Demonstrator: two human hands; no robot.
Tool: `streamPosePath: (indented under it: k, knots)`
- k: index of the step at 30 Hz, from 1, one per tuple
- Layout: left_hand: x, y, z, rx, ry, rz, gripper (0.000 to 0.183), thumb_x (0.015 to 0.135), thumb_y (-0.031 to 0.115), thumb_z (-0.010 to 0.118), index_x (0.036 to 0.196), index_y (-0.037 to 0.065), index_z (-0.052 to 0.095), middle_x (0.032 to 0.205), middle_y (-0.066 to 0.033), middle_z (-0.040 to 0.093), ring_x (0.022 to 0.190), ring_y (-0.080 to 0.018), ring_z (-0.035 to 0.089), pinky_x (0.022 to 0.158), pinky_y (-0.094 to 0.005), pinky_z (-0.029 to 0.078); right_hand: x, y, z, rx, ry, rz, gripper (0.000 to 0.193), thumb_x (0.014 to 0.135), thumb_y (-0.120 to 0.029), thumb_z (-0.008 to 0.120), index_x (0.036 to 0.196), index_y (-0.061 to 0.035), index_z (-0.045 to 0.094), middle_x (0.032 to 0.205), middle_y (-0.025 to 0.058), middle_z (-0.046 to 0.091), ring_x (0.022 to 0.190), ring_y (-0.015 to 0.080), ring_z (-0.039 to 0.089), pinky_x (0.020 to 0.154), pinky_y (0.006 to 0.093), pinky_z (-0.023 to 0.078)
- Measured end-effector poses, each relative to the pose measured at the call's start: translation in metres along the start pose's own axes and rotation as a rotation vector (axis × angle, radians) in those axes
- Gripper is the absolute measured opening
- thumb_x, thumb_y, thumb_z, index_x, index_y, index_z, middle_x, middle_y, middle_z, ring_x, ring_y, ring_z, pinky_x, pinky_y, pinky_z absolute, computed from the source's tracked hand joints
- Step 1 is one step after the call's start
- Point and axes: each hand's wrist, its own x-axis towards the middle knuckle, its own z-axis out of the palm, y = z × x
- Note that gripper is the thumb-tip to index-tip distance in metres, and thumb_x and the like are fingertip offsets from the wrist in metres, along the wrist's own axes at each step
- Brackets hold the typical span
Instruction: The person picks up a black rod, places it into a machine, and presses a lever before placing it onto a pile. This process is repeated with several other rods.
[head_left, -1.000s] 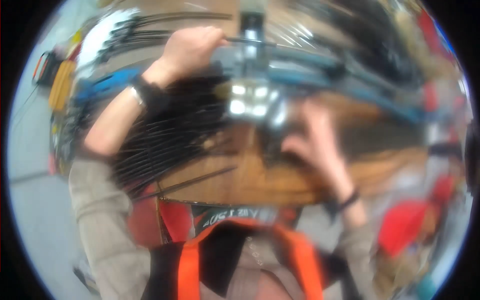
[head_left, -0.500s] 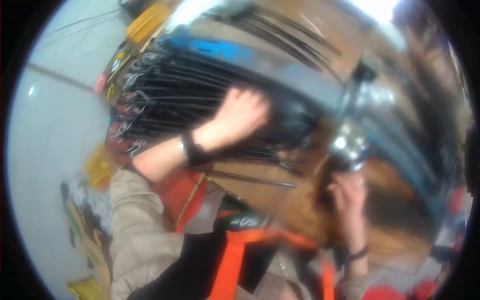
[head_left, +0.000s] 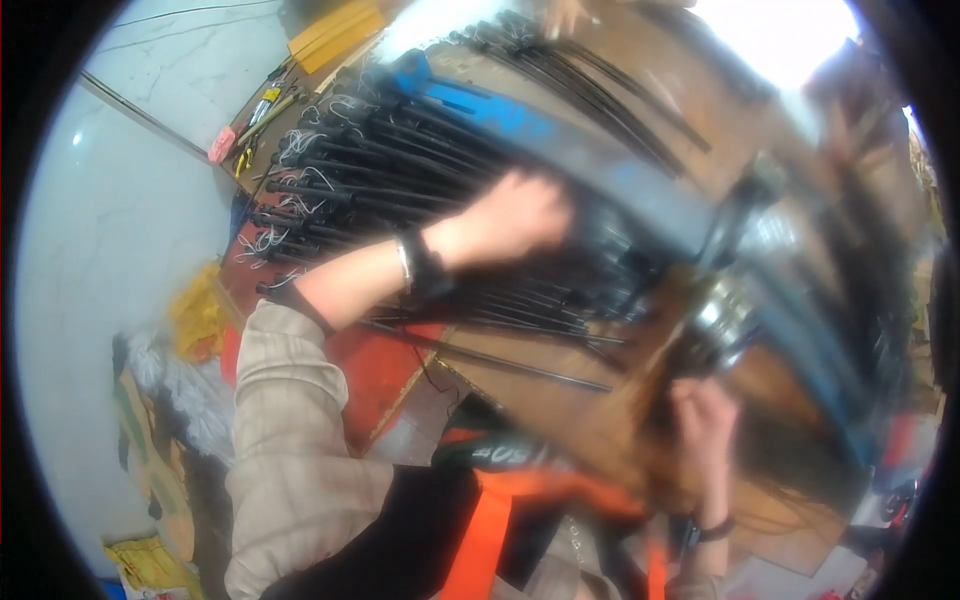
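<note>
My left hand (head_left: 522, 217) is curled, knuckles up, over a row of long black rods (head_left: 400, 205) with thin white cords at their left ends. Its fingertips are blurred, and whatever they grip is hidden. To the right, my right hand (head_left: 705, 408) has its fingers drawn together just below a shiny metal fitting (head_left: 725, 312). Motion blur hides what lies between those fingers, and I cannot tell whether they touch the fitting. A blue-grey metal beam (head_left: 600, 150) runs diagonally behind the rods.
More dark rods (head_left: 600, 95) lie on the brown table (head_left: 510, 377) beyond the beam. Another person's hand (head_left: 563, 15) shows at the top. Hand tools (head_left: 262, 110) lie at the left edge, near a yellow box (head_left: 335, 35). A red panel (head_left: 380, 375) sits below my left forearm.
The whole view has shifted, so most things sit further right. My right hand's fingers, looser before, are now curled together. My left hand stays curled over the rods.
</note>
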Motion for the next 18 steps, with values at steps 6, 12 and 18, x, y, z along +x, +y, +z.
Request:
streamPosePath:
  k: [6,12,18]
  knots:
    - [0.026,0.028,-0.003,-0.233,-0.185,0.080,0.018,0.087,0.025,0.068,0.094,0.012,0.057,0.071,-0.0078,0.050,0.061,-0.0260,0.057,0.050,-0.0390,0.046,0.001,-0.008,-0.012,0.065,-0.057,0.124,0.024,0.087,-0.020,0.069,0.103,-0.0028,0.072,0.100,0.0175,0.071,0.091,0.0320,0.070,0.079,0.0367,0.055]
    - [0.051,0.102,-0.018,-0.293,-0.121,0.118,0.027,0.084,0.024,0.072,0.109,0.014,0.065,0.065,-0.0064,0.050,0.053,-0.0233,0.056,0.044,-0.0354,0.046,0.001,-0.018,0.011,0.156,0.126,0.193,0.028,0.088,-0.029,0.068,0.104,-0.0059,0.072,0.101,0.0157,0.071,0.091,0.0338,0.069,0.078,0.0406,0.055]
    - [0.081,0.128,-0.021,-0.338,-0.165,0.154,0.026,0.083,0.019,0.074,0.108,0.012,0.068,0.064,-0.0063,0.050,0.052,-0.0232,0.057,0.045,-0.0362,0.047,-0.025,-0.007,0.017,0.198,0.222,0.142,0.028,0.090,-0.025,0.066,0.113,-0.0095,0.069,0.097,0.0147,0.070,0.089,0.0301,0.067,0.079,0.0412,0.054]
